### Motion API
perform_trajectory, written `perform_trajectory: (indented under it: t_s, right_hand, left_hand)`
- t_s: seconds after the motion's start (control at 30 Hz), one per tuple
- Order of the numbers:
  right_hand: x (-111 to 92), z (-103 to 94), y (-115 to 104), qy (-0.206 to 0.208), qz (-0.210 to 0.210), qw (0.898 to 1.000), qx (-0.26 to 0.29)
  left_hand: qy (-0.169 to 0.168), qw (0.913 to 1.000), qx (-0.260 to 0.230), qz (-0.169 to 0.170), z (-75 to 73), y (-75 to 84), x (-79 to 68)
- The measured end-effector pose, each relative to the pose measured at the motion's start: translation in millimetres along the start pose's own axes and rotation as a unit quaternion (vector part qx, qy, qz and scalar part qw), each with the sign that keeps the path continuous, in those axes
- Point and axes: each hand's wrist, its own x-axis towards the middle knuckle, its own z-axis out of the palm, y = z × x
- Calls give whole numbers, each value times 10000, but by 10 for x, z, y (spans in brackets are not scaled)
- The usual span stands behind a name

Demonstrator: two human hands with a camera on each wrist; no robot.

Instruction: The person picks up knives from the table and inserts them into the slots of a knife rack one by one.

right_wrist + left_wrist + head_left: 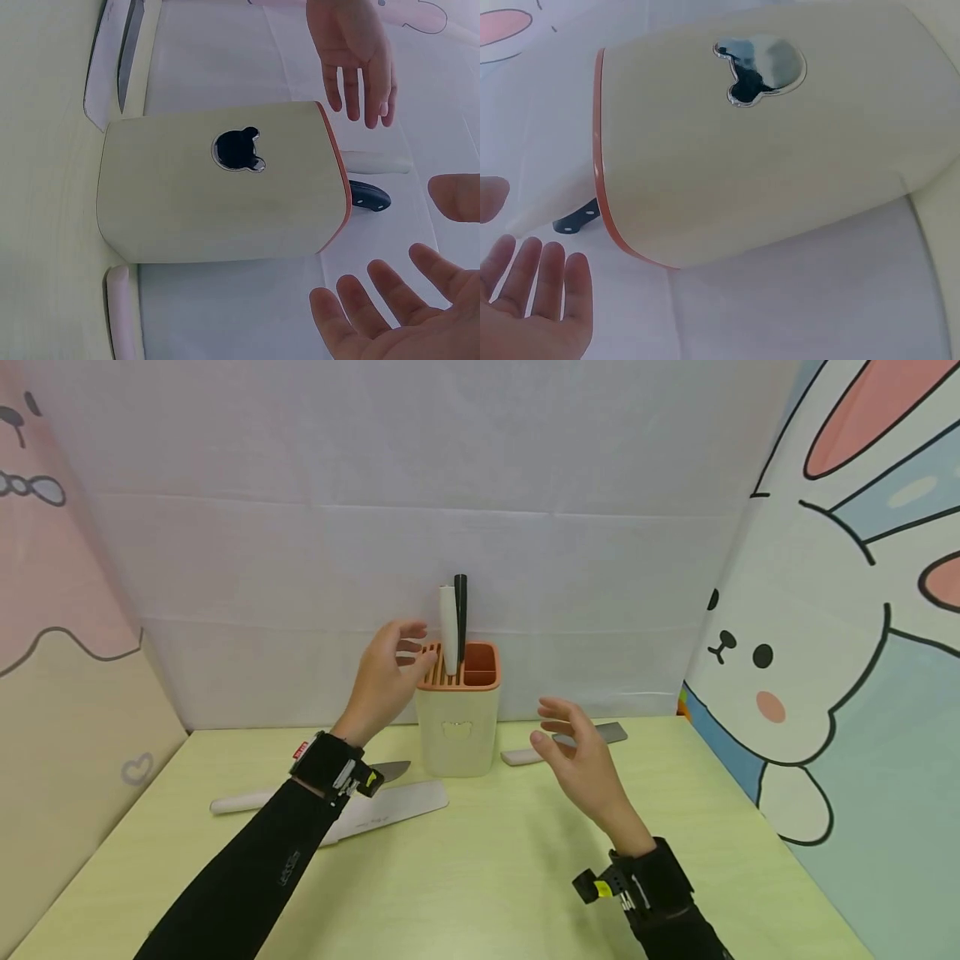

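The person's left hand (384,672) reaches forward from a black sleeve to the top of the cream knife block (457,739), thumb toward the slots, fingers loosely extended and parted from the thumb; it has hold of nothing. The right hand (577,768) hangs in the air to the block's right and nearer the person, thumb well away from the easy, slightly bent fingers, also holding nothing.

The block stands upright toward the table's (465,885) back edge, just before a white backdrop (315,568). A white handle (447,631) and a black handle (461,610) rise above its orange rim (480,687), so the left hand has only a narrow gap beside them. Left of the block, a white-handled knife (243,802) and a broad blade (405,804) lie partly under the left forearm. Another knife (522,756) lies behind the right hand. Bare tabletop stretches between the forearms.
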Motion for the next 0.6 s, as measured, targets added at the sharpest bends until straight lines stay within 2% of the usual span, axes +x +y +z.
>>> perform_trajectory:
  t_s: [0.17, 0.3, 0.43, 0.6]
  right_hand:
    - [-1, -8, -10, -3, 57, 10000, 32]
    - [-10, -27, 32, -49, 61, 9999, 70]
    - [-22, -68, 107, -122, 47, 9998, -124]
    - [-14, -100, 444, -244, -52, 9987, -439]
  left_hand:
    - [18, 9998, 161, 130, -29, 48, -225]
    - [-107, 9993, 313, 187, -43, 64, -413]
    - [-248, 9978, 525, 320, -44, 48, -588]
    - [-547, 9941, 892, 289, -27, 3, -790]
